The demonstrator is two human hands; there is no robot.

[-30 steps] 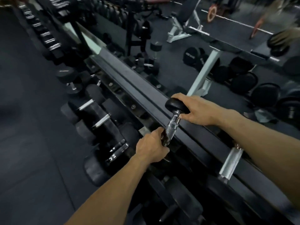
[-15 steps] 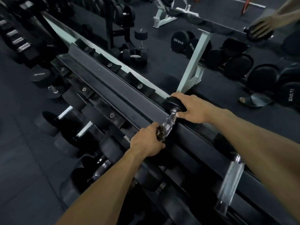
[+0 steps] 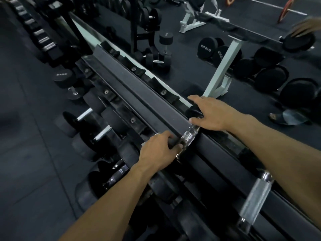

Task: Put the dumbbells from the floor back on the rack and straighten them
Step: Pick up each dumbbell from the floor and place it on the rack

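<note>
Dark rubber gym floor (image 3: 26, 153) surrounds the dumbbell rack (image 3: 139, 94). Since half a second ago, the left hand (image 3: 159, 152) has slid from the knurled handle to the near head of one dumbbell (image 3: 188, 136) lying across the top rail; the right hand (image 3: 208, 113) still cups the far head. One more handle (image 3: 255, 195) lies just right.

Dim gym: dark rubber floor (image 3: 26, 153), white bench frame (image 3: 220, 72) beyond.

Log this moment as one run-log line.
left hand: grips near head | right hand: holds far head | small black dumbbell with knurled chrome handle: across top rail of black rack | phase: straightening
</note>
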